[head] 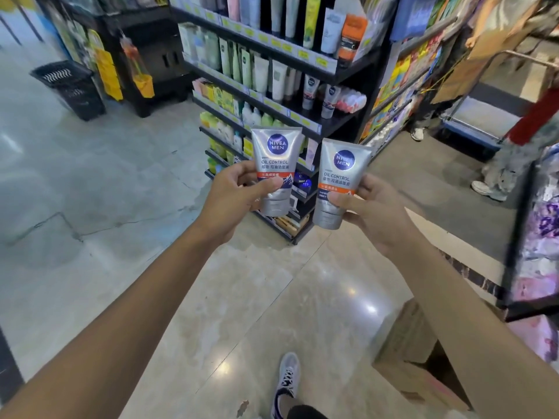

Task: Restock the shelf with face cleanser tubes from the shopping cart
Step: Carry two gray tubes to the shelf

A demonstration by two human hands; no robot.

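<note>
My left hand (pixel 233 198) grips a silver face cleanser tube (pixel 276 158) with a blue round logo, cap down. My right hand (pixel 375 213) grips a second silver tube (pixel 341 173) of the same kind, also cap down. Both tubes are held upright side by side in front of the black shelf unit (pixel 341 72). Two matching silver tubes (pixel 310 90) stand on a middle shelf beside a bare stretch of shelf board. The shopping cart is not in view.
A black plastic basket (pixel 71 86) stands on the floor at the left. A cardboard box (pixel 420 361) sits on the floor at the lower right. A person (pixel 496 176) and a metal trolley (pixel 472 122) are at the right. My shoe (pixel 289 376) is on the tiled floor.
</note>
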